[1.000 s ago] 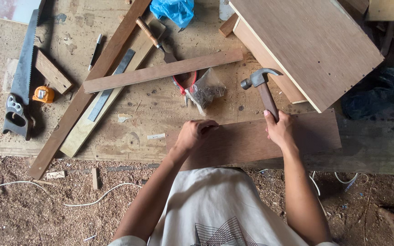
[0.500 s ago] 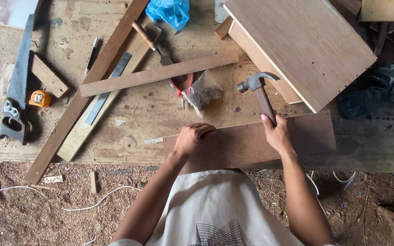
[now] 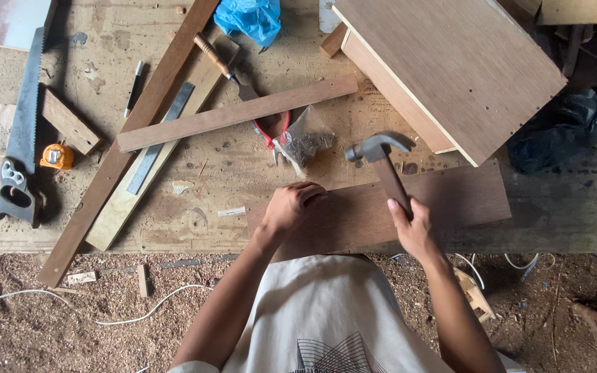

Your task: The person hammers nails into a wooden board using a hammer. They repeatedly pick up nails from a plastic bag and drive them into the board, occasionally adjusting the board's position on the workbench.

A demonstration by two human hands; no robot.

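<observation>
- Two hands work at the bench's point(image 3: 195, 228) near edge, over a dark brown board point(image 3: 464, 200) lying flat along that edge.
- Left hand point(image 3: 290, 207) rests on the board's far left part, fingers curled down (whether they pinch anything small, I cannot tell).
- Right hand point(image 3: 412, 228) is closed round the wooden handle of a claw hammer point(image 3: 381, 162), whose steel head is raised above the board's far edge.
- Just beyond lie a clear bag of small hardware point(image 3: 309, 135) and red-handled pliers point(image 3: 271, 135).
- Farther off, a long batten point(image 3: 236, 114) crosses the middle; a handsaw point(image 3: 22, 138) lies by the left edge, a plywood box point(image 3: 450, 62) at the far right corner.
</observation>
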